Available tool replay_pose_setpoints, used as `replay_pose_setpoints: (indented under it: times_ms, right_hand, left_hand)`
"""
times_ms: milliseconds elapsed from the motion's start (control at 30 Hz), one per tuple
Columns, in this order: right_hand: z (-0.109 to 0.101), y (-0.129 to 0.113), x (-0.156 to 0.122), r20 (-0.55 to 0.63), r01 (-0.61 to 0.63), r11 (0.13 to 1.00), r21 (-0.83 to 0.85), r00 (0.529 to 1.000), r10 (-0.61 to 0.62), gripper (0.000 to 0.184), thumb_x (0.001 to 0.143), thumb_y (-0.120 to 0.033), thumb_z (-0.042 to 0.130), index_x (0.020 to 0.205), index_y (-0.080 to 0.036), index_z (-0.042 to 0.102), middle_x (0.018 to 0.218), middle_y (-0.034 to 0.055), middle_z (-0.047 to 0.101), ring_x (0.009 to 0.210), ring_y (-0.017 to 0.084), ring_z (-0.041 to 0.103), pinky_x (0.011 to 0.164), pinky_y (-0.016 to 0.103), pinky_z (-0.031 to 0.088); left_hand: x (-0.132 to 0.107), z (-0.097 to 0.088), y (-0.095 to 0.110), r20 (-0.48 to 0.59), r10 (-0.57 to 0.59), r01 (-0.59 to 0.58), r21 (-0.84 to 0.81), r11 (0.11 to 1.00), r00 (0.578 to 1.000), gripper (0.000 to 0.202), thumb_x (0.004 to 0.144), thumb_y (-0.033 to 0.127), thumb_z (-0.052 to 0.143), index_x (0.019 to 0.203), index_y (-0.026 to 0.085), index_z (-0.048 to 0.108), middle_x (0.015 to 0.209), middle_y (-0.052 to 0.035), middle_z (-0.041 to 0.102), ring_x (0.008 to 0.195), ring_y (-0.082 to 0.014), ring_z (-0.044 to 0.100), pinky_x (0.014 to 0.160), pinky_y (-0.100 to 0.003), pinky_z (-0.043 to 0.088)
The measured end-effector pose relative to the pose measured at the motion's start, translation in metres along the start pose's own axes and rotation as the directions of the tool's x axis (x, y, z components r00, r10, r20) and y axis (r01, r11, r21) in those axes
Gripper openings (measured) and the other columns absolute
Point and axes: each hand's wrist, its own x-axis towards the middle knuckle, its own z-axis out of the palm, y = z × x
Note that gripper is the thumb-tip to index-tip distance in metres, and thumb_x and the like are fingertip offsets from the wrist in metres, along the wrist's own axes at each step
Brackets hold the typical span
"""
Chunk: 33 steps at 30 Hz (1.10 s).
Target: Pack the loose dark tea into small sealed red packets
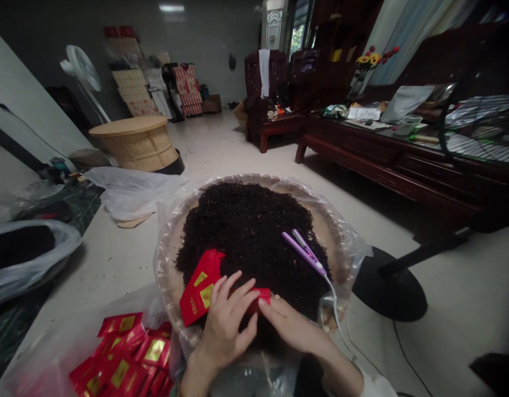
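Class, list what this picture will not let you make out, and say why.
All in the head view:
- Much of the red packet at the fingertips, and how it is held: covered by the left hand and right hand.
- Small lettering on the red packet left of them: too small to read.
- The plastic bag at far left: cut off by the left edge.

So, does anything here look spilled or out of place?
A purple tool like a hair straightener, its arms apart, lies on the dark, shredded heap, an odd spot for a corded device. Also, small dark specks dot the pale floor left of the round tray, possibly spilled bits.
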Motion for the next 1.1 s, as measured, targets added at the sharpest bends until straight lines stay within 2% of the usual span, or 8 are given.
replay_pose_setpoints:
  times_ms: [167, 400, 533, 667, 733, 800, 933, 1100]
  right_hand:
    - [-0.001, -0.005, 0.002, -0.002, 0.0, 0.995, 0.099, 1.0, 0.0, 0.078, 0.091, -0.071, 0.015, 0.104, -0.017, 0.069, 0.105, 0.0096, 0.07, 0.099, 0.026, 0.059, 0.096, 0.041, 0.042]
    - [0.005, -0.001, 0.001, 0.046, 0.047, 0.998, 0.031, 0.998, -0.048, 0.078, 0.09, -0.073, 0.015, 0.107, -0.018, 0.068, 0.109, 0.0113, 0.069, 0.108, 0.027, 0.057, 0.105, 0.046, 0.034]
    - [-0.003, -0.006, 0.0, 0.059, 0.079, 0.987, 0.138, 0.994, -0.088, 0.073, 0.091, -0.071, 0.02, 0.106, -0.018, 0.069, 0.109, 0.0098, 0.07, 0.105, 0.025, 0.06, 0.102, 0.044, 0.04]
    - [-0.021, 0.007, 0.003, -0.124, 0.076, 0.953, 0.294, 0.991, -0.041, 0.069, 0.095, -0.064, 0.022, 0.11, -0.016, 0.069, 0.104, 0.0113, 0.073, 0.1, 0.025, 0.066, 0.099, 0.046, 0.045]
    - [-0.03, 0.025, 0.009, -0.337, 0.055, 0.984, 0.17, 0.941, 0.006, 0.065, 0.094, -0.063, 0.026, 0.118, -0.018, 0.065, 0.115, 0.0135, 0.069, 0.112, 0.028, 0.062, 0.103, 0.049, 0.041]
    - [-0.034, 0.043, 0.016, -0.44, -0.062, 0.992, -0.109, 0.898, 0.008, 0.064, 0.088, -0.063, 0.044, 0.137, -0.022, 0.051, 0.144, 0.0134, 0.048, 0.137, 0.031, 0.037, 0.112, 0.052, 0.027]
    - [-0.021, 0.053, 0.026, -0.292, -0.279, 0.806, -0.522, 0.946, 0.139, 0.096, 0.074, -0.057, 0.068, 0.151, -0.019, 0.025, 0.159, 0.018, 0.013, 0.145, 0.04, 0.0, 0.113, 0.06, 0.015]
    - [0.017, 0.033, 0.016, -0.105, -0.162, 0.686, -0.709, 0.987, 0.125, 0.099, 0.063, -0.046, 0.082, 0.148, -0.031, 0.033, 0.158, 0.0184, 0.018, 0.142, 0.045, 0.015, 0.107, 0.062, 0.027]
  left_hand:
    - [-0.021, 0.023, 0.0, 0.072, -0.12, 0.105, 0.188, 0.977, 0.99, 0.059, 0.078, 0.012, 0.061, 0.136, 0.018, 0.048, 0.131, -0.0111, 0.063, 0.119, -0.0324, 0.052, 0.09, -0.044, 0.042]
    - [-0.03, 0.039, -0.007, 0.001, -0.118, 0.117, 0.052, 0.992, 0.993, 0.053, 0.079, 0.011, 0.057, 0.132, 0.019, 0.051, 0.125, -0.011, 0.066, 0.108, -0.0295, 0.058, 0.085, -0.044, 0.05]
    - [-0.031, 0.039, -0.01, -0.06, -0.165, 0.166, 0.015, 0.986, 0.984, 0.059, 0.076, 0.008, 0.058, 0.132, 0.022, 0.05, 0.124, -0.0089, 0.067, 0.109, -0.0294, 0.057, 0.089, -0.045, 0.052]
    - [-0.031, 0.037, -0.018, -0.123, -0.287, 0.286, -0.026, 0.958, 0.95, 0.059, 0.072, 0.009, 0.063, 0.129, 0.023, 0.054, 0.114, -0.0082, 0.069, 0.101, -0.0277, 0.06, 0.086, -0.044, 0.055]
    - [-0.031, 0.036, -0.023, -0.168, -0.373, 0.369, -0.054, 0.928, 0.913, 0.053, 0.073, 0.015, 0.066, 0.124, 0.023, 0.059, 0.108, -0.0086, 0.068, 0.097, -0.0263, 0.061, 0.084, -0.043, 0.056]
    - [-0.031, 0.034, -0.025, -0.199, -0.446, 0.438, -0.084, 0.895, 0.872, 0.048, 0.073, 0.02, 0.069, 0.121, 0.022, 0.062, 0.103, -0.0086, 0.066, 0.094, -0.0248, 0.063, 0.083, -0.041, 0.057]
    - [-0.032, 0.031, -0.028, -0.21, -0.525, 0.507, -0.135, 0.851, 0.825, 0.047, 0.073, 0.026, 0.07, 0.119, 0.022, 0.065, 0.101, -0.0082, 0.063, 0.092, -0.0236, 0.065, 0.081, -0.039, 0.057]
    - [-0.031, 0.028, -0.03, -0.193, -0.595, 0.566, -0.188, 0.803, 0.78, 0.046, 0.073, 0.031, 0.069, 0.119, 0.022, 0.066, 0.103, -0.0082, 0.062, 0.093, -0.0233, 0.064, 0.084, -0.038, 0.057]
